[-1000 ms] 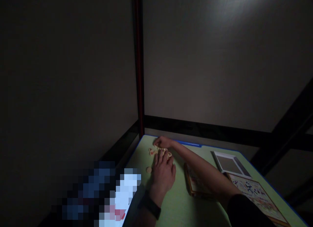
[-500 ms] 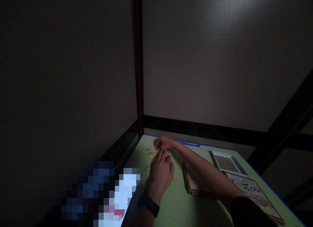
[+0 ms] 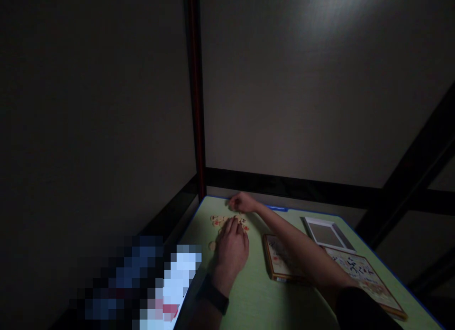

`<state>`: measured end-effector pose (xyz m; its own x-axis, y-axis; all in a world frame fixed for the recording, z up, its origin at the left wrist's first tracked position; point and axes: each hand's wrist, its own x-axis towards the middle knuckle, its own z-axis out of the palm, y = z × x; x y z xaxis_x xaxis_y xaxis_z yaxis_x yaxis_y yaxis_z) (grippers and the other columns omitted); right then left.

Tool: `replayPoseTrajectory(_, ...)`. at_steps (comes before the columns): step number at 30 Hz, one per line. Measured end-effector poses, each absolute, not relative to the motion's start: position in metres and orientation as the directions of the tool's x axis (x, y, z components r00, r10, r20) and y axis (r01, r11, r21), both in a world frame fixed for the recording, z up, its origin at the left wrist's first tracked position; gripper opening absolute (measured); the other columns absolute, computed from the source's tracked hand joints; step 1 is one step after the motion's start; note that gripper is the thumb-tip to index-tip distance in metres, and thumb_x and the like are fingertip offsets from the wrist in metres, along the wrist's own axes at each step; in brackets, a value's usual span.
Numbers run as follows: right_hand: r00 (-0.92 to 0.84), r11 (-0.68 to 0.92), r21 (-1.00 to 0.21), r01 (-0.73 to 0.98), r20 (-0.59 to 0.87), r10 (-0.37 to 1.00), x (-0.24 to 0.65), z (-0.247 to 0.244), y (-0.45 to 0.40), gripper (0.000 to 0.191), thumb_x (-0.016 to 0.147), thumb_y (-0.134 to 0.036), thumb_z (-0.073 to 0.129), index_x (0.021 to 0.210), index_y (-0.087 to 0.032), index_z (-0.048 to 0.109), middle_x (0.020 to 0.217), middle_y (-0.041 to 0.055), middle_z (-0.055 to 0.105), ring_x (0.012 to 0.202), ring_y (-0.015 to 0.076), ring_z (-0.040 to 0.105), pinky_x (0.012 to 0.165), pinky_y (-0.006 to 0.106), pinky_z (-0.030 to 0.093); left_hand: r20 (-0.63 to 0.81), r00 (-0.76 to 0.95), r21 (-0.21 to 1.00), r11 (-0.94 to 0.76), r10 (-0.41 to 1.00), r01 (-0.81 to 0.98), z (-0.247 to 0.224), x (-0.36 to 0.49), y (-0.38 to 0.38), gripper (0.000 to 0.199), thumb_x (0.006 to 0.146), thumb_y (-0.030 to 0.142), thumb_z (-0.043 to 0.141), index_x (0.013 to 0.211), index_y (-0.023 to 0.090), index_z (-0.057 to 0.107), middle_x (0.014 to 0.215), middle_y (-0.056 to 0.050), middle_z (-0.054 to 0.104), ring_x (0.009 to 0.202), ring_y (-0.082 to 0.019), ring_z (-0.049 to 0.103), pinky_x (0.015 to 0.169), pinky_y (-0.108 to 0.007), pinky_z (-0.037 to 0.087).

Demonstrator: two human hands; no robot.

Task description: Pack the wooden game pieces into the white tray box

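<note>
Several round wooden Chinese chess pieces (image 3: 216, 223) with red and black characters lie in a loose cluster near the table's far left corner. Over the near side of the cluster my left hand (image 3: 232, 247) lies palm down, fingers stretched out and touching pieces, hiding some of them. A single piece (image 3: 212, 245) sits apart, just left of that hand. My right hand (image 3: 243, 203) is just beyond the cluster, close to the far table edge, with its fingers curled in. Whatever is between those fingers, if anything, is hidden.
The pale green table (image 3: 256, 292) has a blue rim. Under my right forearm lies a flat printed box (image 3: 279, 261); a similar printed panel (image 3: 366, 275) and a white tray (image 3: 329, 233) lie to the right. Dark walls meet behind the table; a blurred bright patch (image 3: 170, 282) is at lower left.
My right hand has lifted slightly away from the pieces toward the far edge, uncovering more of them. My left hand stays on the cluster. The whole view has shifted a little.
</note>
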<state>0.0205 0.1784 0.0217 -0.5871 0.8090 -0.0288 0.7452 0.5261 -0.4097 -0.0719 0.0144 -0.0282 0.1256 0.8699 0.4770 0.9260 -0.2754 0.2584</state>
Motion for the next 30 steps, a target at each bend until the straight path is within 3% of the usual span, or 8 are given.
replayPoseTrajectory(7,-0.473,0.446,-0.282,0.849,-0.03,0.881,0.062,0.023,0.176,0.021,0.065,-0.004,0.062,0.072,-0.015,0.079,0.07,0.0034,0.074,0.074,0.0191,0.066,0.063,0.022,0.041,0.489,0.127,0.241,-0.273,0.863,0.931,-0.032,-0.072,0.018,0.041,0.095,0.016,0.037,0.124,0.009,0.065,0.136,-0.014,0.06,0.132,-0.027,0.049,0.111,-0.043,0.043)
replayPoseTrajectory(18,-0.49,0.47,-0.241,0.849,-0.026,0.871,0.069,0.027,0.146,0.024,0.072,-0.006,0.057,0.072,-0.016,0.078,0.066,0.001,0.072,0.065,0.0132,0.06,0.06,0.02,0.035,0.493,0.111,0.217,-0.245,0.863,0.945,-0.035,-0.082,0.026,0.046,0.084,-0.002,0.04,0.121,0.009,0.065,0.122,-0.016,0.065,0.121,-0.024,0.056,0.107,-0.037,0.045)
replayPoseTrajectory(22,-0.493,0.492,-0.217,0.843,0.05,0.868,0.07,0.033,0.128,0.022,0.071,-0.005,0.056,0.074,-0.013,0.076,0.071,0.004,0.072,0.067,0.0138,0.058,0.06,0.022,0.033,0.5,0.026,0.277,-0.189,0.866,0.942,-0.03,-0.088,0.032,0.051,0.081,-0.005,0.037,0.124,0.008,0.062,0.127,-0.015,0.063,0.123,-0.023,0.056,0.108,-0.034,0.044)
replayPoseTrajectory(25,-0.522,0.532,-0.218,0.818,0.106,0.847,0.068,0.035,0.106,0.023,0.075,-0.006,0.053,0.076,-0.013,0.074,0.073,0.0053,0.071,0.066,0.0136,0.057,0.061,0.023,0.032,0.481,-0.043,0.347,-0.145,0.876,0.927,-0.021,-0.098,0.036,0.055,0.078,-0.005,0.039,0.124,0.015,0.063,0.124,-0.011,0.066,0.119,-0.021,0.059,0.106,-0.034,0.046)
replayPoseTrajectory(30,-0.618,0.636,-0.227,0.738,0.153,0.771,0.06,0.029,0.072,0.02,0.081,-0.015,0.056,0.087,-0.018,0.074,0.09,0.0046,0.074,0.079,0.0152,0.061,0.069,0.022,0.037,0.35,-0.123,0.41,-0.034,0.929,0.911,-0.004,-0.113,0.034,0.042,0.083,-0.002,0.04,0.108,0.017,0.069,0.114,-0.008,0.069,0.106,-0.016,0.063,0.097,-0.027,0.046)
